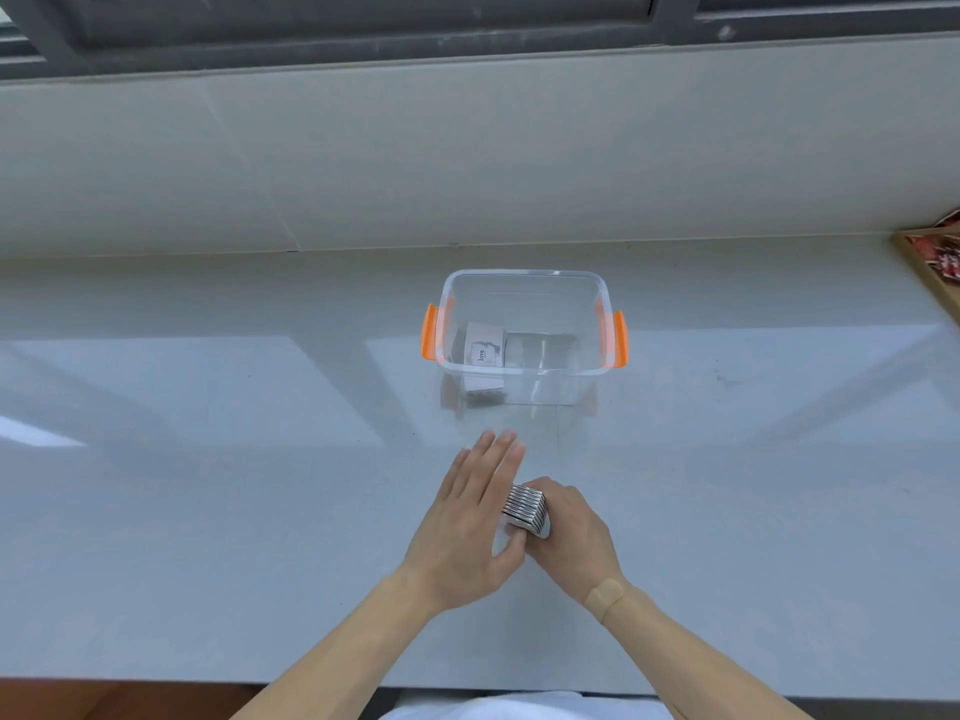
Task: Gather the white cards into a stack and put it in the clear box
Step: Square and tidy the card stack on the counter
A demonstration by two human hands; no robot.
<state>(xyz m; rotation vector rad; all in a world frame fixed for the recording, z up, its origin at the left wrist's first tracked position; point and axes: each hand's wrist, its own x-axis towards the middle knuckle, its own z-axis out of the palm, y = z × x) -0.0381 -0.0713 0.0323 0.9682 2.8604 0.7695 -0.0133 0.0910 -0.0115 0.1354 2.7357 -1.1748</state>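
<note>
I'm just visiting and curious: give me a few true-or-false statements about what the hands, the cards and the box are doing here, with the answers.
1. The right hand grips a stack of cards. True.
2. The left hand is inside the box. False: it is flat against the stack's side, on the counter in front of the box.
3. The box has a lid on. False: it is open on top.
4. A card reading "love" already lies in the box. True.
5. The box's handles are blue. False: they are orange.
</note>
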